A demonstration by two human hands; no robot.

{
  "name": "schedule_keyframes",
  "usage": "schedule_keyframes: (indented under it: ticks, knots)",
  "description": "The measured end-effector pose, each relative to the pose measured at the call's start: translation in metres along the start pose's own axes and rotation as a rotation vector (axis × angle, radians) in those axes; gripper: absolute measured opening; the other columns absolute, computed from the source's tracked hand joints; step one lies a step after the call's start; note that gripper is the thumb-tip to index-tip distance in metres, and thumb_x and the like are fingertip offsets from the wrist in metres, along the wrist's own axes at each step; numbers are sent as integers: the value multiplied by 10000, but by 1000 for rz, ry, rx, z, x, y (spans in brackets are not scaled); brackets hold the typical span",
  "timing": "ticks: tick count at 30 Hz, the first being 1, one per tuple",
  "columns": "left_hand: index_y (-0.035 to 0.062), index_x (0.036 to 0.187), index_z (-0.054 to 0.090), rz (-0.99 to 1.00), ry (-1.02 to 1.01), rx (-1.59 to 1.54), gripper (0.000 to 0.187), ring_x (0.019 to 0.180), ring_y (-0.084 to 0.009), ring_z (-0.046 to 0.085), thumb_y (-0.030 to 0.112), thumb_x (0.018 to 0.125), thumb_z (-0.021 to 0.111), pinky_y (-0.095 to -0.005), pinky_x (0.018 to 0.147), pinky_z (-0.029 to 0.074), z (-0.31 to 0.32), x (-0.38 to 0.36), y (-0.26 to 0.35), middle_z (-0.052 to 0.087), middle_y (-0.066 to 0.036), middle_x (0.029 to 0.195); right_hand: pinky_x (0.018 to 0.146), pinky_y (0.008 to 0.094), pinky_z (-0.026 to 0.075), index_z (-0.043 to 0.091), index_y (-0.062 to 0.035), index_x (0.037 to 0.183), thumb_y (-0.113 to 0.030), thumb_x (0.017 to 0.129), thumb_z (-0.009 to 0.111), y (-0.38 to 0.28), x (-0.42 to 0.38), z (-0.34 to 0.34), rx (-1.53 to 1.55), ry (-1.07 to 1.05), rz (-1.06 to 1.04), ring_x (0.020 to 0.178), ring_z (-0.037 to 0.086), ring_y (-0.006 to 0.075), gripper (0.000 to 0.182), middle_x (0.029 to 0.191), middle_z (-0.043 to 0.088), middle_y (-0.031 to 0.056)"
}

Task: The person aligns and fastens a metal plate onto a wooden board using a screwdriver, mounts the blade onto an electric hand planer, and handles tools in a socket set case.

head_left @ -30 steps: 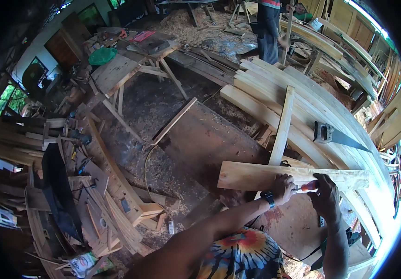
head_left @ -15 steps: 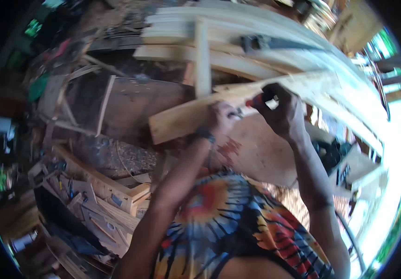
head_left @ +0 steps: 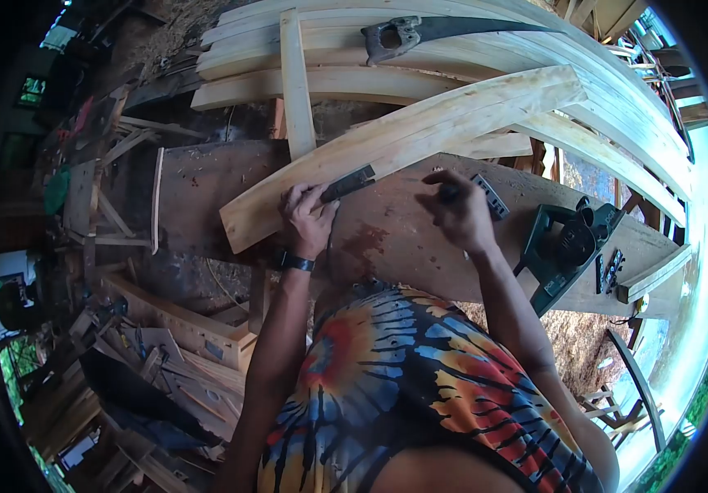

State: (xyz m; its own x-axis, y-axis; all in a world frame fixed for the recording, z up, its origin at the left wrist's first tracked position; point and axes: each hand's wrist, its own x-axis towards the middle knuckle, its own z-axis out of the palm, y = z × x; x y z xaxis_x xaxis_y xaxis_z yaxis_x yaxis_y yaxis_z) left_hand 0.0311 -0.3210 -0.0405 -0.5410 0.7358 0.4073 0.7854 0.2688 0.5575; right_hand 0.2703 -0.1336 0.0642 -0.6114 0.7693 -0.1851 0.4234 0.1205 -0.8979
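Observation:
My left hand (head_left: pixel 308 220) is closed on the near end of a flat, dark metal blade (head_left: pixel 350 182), which lies along the near edge of a long pale wooden board (head_left: pixel 403 135). A watch strap circles that wrist. Off to the right, my right hand (head_left: pixel 462 215) is over the workbench (head_left: pixel 407 238), its fingers curled round a small dark object (head_left: pixel 449 193) whose kind I cannot tell. Just beyond its knuckles shows a dark strip with a row of holes (head_left: pixel 492 197), partly hidden by the hand.
A green power tool (head_left: pixel 563 246) stands on the bench at right, beside small black pieces (head_left: pixel 608 273) and a wood offcut (head_left: pixel 658 275). Beyond the board, a handsaw (head_left: pixel 395 39) lies on stacked planks (head_left: pixel 329 57). A wooden frame (head_left: pixel 181 320) is at lower left.
My hands have moved apart, the right one lower and away from the board. The red-tipped thing seen at my right hand no longer shows. The view has shifted and sharpened.

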Motion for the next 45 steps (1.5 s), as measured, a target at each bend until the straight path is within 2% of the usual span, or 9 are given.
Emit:
schedule_keyframes:
  ticks: [2, 5, 8, 12, 18, 21, 30, 39, 45]
  knots:
    - [104, 1174, 793, -10, 20, 6, 437, 1061, -331, 629, 164, 750, 882, -478, 949, 499, 3, -3, 1, 682, -82, 1093, 747, 388, 620, 748, -58, 1186, -100, 879, 765, 14, 6, 18, -260, -18, -223, 775, 747, 324, 311, 982, 770, 162]
    - [69, 1163, 791, 7, 25, 44, 400, 1087, -324, 658, 142, 779, 879, -439, 968, 511, 0, -2, 3, 702, -104, 1120, 832, 445, 612, 746, -106, 1229, -41, 816, 773, 23, 26, 42, -440, 67, -457, 922, 755, 368, 418, 1257, 742, 157]
    - [58, 1155, 792, 3, 33, 10, 398, 1059, -322, 666, 144, 777, 883, -434, 941, 523, 3, -4, -1, 704, -108, 1105, 870, 494, 602, 745, -117, 1251, -34, 789, 776, 19, 50, 58, -391, -43, -297, 1008, 752, 361, 470, 1413, 677, 129]
    - [59, 1116, 806, -46, 47, 0, 394, 1048, -321, 635, 192, 755, 891, -452, 939, 499, 7, -6, -5, 688, -99, 1100, 874, 511, 611, 737, -160, 1264, -102, 854, 684, 17, 68, 69, -449, -113, -319, 983, 755, 400, 418, 1414, 674, 137]
    - [51, 1070, 818, -13, 84, 40, 333, 1014, -310, 638, 164, 765, 890, -441, 907, 504, 8, -4, -1, 689, -90, 1066, 850, 517, 611, 770, -206, 1163, -201, 851, 782, 16, 75, 71, -430, -162, -255, 936, 763, 383, 312, 1065, 795, 86]
    - [38, 1071, 818, 16, 86, 65, 325, 998, -305, 656, 120, 766, 895, -425, 894, 532, 7, -2, 2, 697, -94, 1068, 839, 478, 615, 761, -234, 1255, -216, 781, 870, 16, 78, 75, -504, -131, -178, 960, 762, 357, 487, 970, 800, 75]
    - [56, 1113, 811, 39, 92, 1, 373, 1011, -306, 619, 190, 773, 888, -466, 926, 467, 10, -4, 1, 678, -83, 1057, 889, 503, 619, 754, -250, 1282, -185, 869, 757, 35, 69, 80, -446, -81, -432, 1016, 753, 404, 418, 1535, 591, 101]
    - [86, 1165, 805, 79, 92, 25, 408, 988, -313, 624, 216, 791, 899, -464, 914, 456, 14, -5, 2, 654, -91, 1050, 820, 437, 624, 756, -211, 1296, -221, 785, 880, 40, 58, 85, -453, -42, -365, 948, 779, 314, 526, 1493, 628, 86]
    - [103, 1142, 815, 87, 123, 43, 386, 980, -296, 628, 213, 781, 895, -477, 905, 435, 21, -6, -2, 668, -77, 1048, 791, 412, 618, 784, -197, 1233, -236, 783, 888, 32, 60, 89, -471, -13, -364, 906, 783, 283, 463, 1418, 685, 60]
